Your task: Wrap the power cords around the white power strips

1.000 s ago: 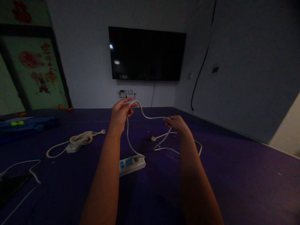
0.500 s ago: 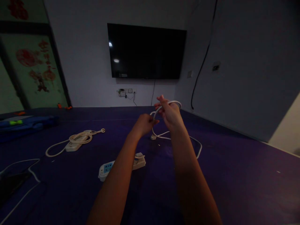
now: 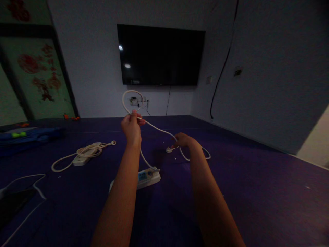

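Note:
My left hand point(image 3: 132, 125) pinches a white power cord point(image 3: 160, 130), and a loop of the cord stands up above the fingers. From that hand one stretch runs down to a white power strip point(image 3: 151, 177), partly hidden behind my left forearm. Another stretch slants right to my right hand point(image 3: 183, 140), whose fingers are closed on the cord low over the purple surface. Beyond that hand the cord bends in a loose curve on the surface. The cord's plug point(image 3: 168, 150) lies just left of my right hand.
To the left lies a second power strip point(image 3: 83, 158) with its cord coiled over it. A dark flat device point(image 3: 16, 206) and a thin white cable point(image 3: 38, 190) are at the near left. Blue cloth point(image 3: 43, 134) lies farther back. A television point(image 3: 161, 56) hangs on the far wall.
My left hand has moved left and up with the cord, which now forms a raised loop there. My right hand has moved down from its raised place and grips the cord lower.

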Action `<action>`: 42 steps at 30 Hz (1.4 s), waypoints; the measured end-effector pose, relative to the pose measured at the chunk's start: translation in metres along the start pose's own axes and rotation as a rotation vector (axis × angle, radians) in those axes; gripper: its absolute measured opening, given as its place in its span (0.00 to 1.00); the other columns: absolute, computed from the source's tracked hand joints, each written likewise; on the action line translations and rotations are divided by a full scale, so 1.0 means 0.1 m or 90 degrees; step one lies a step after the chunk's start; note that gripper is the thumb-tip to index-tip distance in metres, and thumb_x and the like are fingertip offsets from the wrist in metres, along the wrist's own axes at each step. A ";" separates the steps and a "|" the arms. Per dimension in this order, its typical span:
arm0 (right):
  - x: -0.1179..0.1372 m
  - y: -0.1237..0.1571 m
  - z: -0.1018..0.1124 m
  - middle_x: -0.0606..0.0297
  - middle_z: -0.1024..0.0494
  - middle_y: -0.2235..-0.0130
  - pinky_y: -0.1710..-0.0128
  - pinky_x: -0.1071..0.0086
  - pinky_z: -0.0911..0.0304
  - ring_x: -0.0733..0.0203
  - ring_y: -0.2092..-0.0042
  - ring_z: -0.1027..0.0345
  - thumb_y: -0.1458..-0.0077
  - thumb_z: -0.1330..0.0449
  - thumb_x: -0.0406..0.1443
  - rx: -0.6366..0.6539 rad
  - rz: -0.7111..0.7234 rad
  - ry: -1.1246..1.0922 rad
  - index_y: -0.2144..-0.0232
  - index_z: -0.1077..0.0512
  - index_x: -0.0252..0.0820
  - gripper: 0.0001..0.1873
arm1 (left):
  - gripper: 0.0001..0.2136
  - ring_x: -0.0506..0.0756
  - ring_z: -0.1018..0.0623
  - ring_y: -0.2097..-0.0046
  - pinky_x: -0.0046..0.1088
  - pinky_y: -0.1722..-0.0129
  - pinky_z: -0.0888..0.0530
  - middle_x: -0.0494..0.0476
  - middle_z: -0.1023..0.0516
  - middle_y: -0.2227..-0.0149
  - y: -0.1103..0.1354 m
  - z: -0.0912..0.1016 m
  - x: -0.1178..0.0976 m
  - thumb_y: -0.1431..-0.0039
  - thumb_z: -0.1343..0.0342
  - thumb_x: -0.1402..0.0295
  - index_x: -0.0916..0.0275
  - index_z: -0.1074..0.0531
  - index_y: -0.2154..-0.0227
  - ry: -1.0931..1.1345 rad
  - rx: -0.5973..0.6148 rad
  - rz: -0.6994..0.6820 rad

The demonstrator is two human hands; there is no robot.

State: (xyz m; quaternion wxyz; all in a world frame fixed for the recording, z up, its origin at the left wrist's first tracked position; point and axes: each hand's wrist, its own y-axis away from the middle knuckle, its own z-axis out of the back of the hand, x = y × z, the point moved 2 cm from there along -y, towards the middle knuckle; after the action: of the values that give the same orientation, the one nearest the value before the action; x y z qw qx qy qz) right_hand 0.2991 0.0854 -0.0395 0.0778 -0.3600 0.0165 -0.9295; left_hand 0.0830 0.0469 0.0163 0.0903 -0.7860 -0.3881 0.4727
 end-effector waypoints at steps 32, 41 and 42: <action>0.72 0.05 -0.04 0.67 0.26 0.67 0.61 0.70 0.37 0.67 0.67 0.33 0.45 0.44 0.43 -0.204 0.319 -0.788 0.53 0.32 0.48 0.17 | 0.06 0.50 0.28 0.82 0.26 0.78 0.29 0.50 0.28 0.84 0.46 -0.25 0.27 0.54 0.38 0.73 0.66 0.31 0.78 -0.181 0.473 0.355; 0.62 0.23 -0.05 0.61 0.22 0.60 0.67 0.73 0.35 0.63 0.62 0.29 0.49 0.37 0.39 0.069 0.200 -0.328 0.54 0.28 0.42 0.19 | 0.01 0.49 0.24 0.77 0.26 0.72 0.26 0.48 0.29 0.79 0.19 -0.15 0.20 0.46 0.48 0.73 0.64 0.34 0.71 -0.036 0.158 0.176; 0.61 0.25 -0.06 0.60 0.22 0.60 0.68 0.73 0.35 0.63 0.62 0.29 0.50 0.37 0.39 0.104 0.195 -0.300 0.53 0.28 0.41 0.21 | 0.02 0.49 0.24 0.77 0.27 0.71 0.25 0.48 0.28 0.79 0.16 -0.12 0.20 0.46 0.47 0.72 0.64 0.34 0.71 -0.011 0.124 0.151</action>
State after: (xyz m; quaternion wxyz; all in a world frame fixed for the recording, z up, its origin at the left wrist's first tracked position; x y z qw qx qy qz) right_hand 0.2541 0.0513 -0.0053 0.2476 -0.5520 -0.0231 -0.7959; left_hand 0.1065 0.0522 0.0015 0.1066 -0.8098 -0.2459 0.5220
